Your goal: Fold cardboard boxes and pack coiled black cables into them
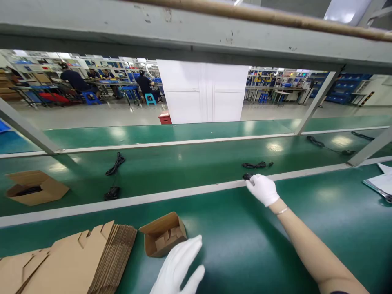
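Note:
My right hand (262, 189), in a white glove, reaches out to the pale rail between the green surfaces. Its fingers close on a black power adapter (247, 176), mostly hidden by the glove. Just beyond lies a bundled black cable (257, 165). My left hand (180, 267), also gloved, is open with fingers stretched and thumb apart, holding nothing. It is right beside a small open cardboard box (163, 237), whose visible inside shows only folded flaps.
To the left is a stack of flat cardboard blanks (76, 261). On the far green strip are another adapter (112, 193) with its cable and an open box (36, 188) holding something black. Slanted metal posts (318, 100) carry an overhead beam (190, 36). Papers (379, 181) lie at right.

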`<action>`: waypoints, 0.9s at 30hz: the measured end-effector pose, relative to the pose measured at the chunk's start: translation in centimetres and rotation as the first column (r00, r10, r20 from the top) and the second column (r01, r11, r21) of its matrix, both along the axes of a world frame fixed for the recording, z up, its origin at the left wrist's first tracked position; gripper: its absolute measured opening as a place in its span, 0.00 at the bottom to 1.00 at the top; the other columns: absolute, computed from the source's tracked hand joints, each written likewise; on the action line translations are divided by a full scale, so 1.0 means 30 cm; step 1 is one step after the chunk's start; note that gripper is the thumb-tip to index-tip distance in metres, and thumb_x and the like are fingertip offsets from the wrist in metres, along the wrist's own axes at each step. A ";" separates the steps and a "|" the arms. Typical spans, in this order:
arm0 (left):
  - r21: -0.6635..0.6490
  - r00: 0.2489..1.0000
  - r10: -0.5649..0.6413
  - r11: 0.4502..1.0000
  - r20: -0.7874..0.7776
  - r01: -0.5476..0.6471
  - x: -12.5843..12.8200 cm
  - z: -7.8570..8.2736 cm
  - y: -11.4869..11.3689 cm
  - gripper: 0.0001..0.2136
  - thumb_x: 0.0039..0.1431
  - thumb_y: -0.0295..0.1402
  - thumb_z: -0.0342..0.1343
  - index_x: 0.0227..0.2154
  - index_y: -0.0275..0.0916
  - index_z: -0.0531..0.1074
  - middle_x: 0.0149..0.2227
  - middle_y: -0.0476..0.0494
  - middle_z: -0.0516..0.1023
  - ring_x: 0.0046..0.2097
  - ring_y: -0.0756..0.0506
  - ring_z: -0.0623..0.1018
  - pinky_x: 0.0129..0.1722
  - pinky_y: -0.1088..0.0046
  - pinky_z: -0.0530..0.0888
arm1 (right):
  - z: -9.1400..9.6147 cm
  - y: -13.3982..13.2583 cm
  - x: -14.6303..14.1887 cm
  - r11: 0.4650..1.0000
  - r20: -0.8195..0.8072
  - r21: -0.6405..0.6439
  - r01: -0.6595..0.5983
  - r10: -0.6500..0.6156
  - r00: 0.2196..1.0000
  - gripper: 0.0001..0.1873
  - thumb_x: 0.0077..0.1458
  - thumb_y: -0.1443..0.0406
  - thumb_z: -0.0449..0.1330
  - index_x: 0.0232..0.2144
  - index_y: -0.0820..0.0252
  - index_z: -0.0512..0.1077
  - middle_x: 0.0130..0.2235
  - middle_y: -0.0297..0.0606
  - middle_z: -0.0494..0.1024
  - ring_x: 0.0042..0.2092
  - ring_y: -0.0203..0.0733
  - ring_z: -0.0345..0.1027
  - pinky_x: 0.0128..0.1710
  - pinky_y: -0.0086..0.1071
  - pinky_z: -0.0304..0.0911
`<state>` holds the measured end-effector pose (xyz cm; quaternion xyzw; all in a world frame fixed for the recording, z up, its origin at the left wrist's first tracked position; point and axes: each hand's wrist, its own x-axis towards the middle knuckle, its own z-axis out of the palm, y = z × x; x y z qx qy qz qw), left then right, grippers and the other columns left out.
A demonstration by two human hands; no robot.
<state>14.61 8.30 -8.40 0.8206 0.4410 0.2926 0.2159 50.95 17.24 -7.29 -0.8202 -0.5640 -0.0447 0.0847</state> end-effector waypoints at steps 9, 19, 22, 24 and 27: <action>0.025 0.997 -0.047 0.999 -0.060 0.049 0.035 -0.006 0.035 0.18 0.61 0.39 0.52 0.54 0.48 0.69 0.54 0.46 0.75 0.54 0.42 0.76 0.53 0.63 0.75 | -0.126 -0.377 -0.407 0.792 0.065 -0.089 -0.604 0.609 0.790 0.18 0.59 0.54 0.54 0.27 0.60 0.76 0.26 0.40 0.75 0.29 0.43 0.69 0.28 0.32 0.56; 0.147 0.990 -0.099 0.983 -0.100 0.113 0.204 0.041 0.098 0.16 0.61 0.37 0.51 0.51 0.41 0.71 0.54 0.39 0.74 0.55 0.41 0.74 0.55 0.58 0.72 | 0.042 0.173 -0.228 0.667 0.176 -0.352 -0.657 0.736 0.654 0.19 0.53 0.71 0.56 0.48 0.60 0.74 0.61 0.50 0.63 0.62 0.57 0.52 0.59 0.51 0.45; 0.216 0.992 -0.045 0.974 -0.119 0.070 0.244 0.031 0.105 0.20 0.60 0.36 0.53 0.55 0.40 0.67 0.56 0.37 0.72 0.58 0.38 0.72 0.55 0.56 0.71 | 0.076 0.183 -0.219 0.618 0.152 -0.416 -0.667 0.771 0.619 0.18 0.51 0.68 0.58 0.45 0.61 0.75 0.44 0.48 0.78 0.49 0.53 0.68 0.53 0.46 0.54; 0.258 0.994 0.038 0.966 -0.103 -0.010 0.277 0.012 0.119 0.26 0.57 0.37 0.56 0.58 0.38 0.63 0.59 0.33 0.68 0.61 0.35 0.66 0.57 0.52 0.68 | 0.109 0.127 -0.225 0.614 0.147 -0.424 -0.665 0.772 0.619 0.18 0.52 0.66 0.55 0.46 0.61 0.74 0.36 0.46 0.79 0.39 0.50 0.72 0.43 0.41 0.61; 0.268 0.992 0.121 0.958 -0.046 -0.104 0.343 -0.012 0.154 0.36 0.49 0.40 0.63 0.59 0.33 0.60 0.62 0.28 0.62 0.65 0.28 0.58 0.60 0.46 0.61 | 0.178 -0.002 -0.246 0.618 0.133 -0.394 -0.680 0.771 0.623 0.13 0.53 0.64 0.53 0.39 0.60 0.75 0.31 0.43 0.79 0.32 0.47 0.72 0.31 0.34 0.59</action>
